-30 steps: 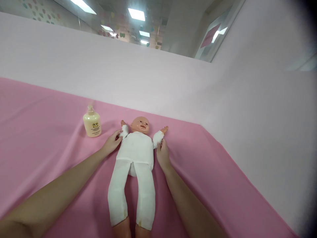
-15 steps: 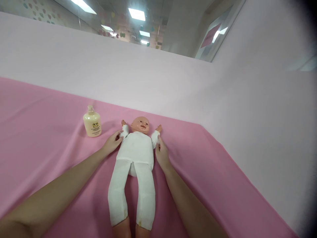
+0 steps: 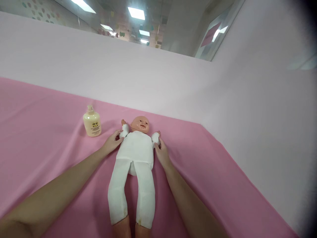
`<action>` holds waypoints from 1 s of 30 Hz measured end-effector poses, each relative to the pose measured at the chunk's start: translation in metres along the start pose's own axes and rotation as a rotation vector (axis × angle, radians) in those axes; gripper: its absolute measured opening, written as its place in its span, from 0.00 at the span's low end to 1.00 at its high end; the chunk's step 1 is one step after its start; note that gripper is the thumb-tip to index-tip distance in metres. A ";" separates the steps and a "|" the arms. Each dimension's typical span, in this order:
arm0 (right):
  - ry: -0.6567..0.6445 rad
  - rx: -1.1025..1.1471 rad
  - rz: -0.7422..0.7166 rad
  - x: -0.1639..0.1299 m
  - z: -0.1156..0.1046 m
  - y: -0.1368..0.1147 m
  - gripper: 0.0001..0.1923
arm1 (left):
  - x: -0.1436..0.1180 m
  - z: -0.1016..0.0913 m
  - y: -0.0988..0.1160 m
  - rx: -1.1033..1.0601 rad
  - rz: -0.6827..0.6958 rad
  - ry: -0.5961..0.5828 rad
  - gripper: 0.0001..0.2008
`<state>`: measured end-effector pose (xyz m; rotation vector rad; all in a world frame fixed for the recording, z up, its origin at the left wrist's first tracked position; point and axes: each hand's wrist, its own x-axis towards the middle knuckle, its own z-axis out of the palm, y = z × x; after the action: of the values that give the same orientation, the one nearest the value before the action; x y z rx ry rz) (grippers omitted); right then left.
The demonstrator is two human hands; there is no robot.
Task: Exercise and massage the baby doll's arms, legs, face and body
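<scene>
From my remote seat I see a cream pump bottle [image 3: 92, 123] standing upright on the pink cloth [image 3: 44, 112] that covers the worktop, its label facing me. The cloth shows soft creases running across its left part. A pale pink partition [image 3: 99, 62] rises behind it, and a second pale wall [image 3: 260, 99] meets it at a corner on the right. Above the partition, ceiling light panels [image 3: 136, 13] glow, with small coloured decorations hanging near them.
</scene>
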<state>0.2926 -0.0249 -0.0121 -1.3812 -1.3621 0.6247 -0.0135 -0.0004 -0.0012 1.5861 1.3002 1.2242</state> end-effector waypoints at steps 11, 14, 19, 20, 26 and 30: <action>-0.074 0.552 0.057 0.006 0.001 -0.005 0.17 | 0.006 0.001 0.009 -0.537 -0.069 -0.039 0.26; -0.081 0.615 0.102 0.005 0.000 -0.005 0.07 | 0.010 0.003 0.005 -0.551 -0.072 -0.004 0.17; -0.069 0.627 0.125 0.004 0.000 -0.008 0.08 | 0.011 0.001 0.000 -0.500 -0.044 -0.016 0.15; -0.067 0.619 0.128 0.004 0.000 -0.009 0.08 | 0.009 0.000 0.000 -0.496 -0.043 -0.031 0.17; -0.039 0.493 0.102 0.000 0.000 -0.015 0.10 | -0.003 0.001 0.009 -0.272 0.072 -0.059 0.28; 0.021 0.332 0.001 -0.002 0.003 -0.013 0.16 | -0.005 0.002 0.010 -0.119 0.122 -0.035 0.33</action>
<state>0.2848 -0.0287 -0.0019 -1.1172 -1.1797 0.7956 -0.0091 -0.0078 0.0063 1.6129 1.1014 1.3172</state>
